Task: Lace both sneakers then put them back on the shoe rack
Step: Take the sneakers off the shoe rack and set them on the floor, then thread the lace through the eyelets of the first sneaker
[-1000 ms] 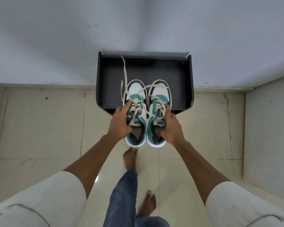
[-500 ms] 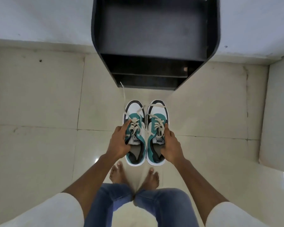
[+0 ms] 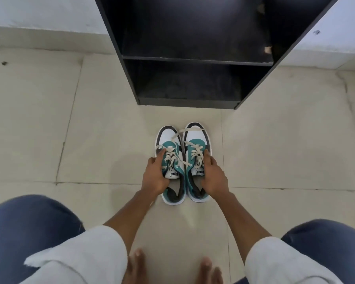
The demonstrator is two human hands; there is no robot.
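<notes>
head | teal-white sneakers (image 3: 182, 160), laces loose | left hand (image 3: 155, 177), right hand (image 3: 213, 177) each grip one

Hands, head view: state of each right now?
Left hand: closed on the left sneaker, fingers inside the collar.
Right hand: closed on the right sneaker, gripping its outer side.
Both sneakers sit on the tiled floor.

Beige tiled floor (image 3: 90, 130) with dark grout lines, white wall (image 3: 39, 11) behind
</notes>
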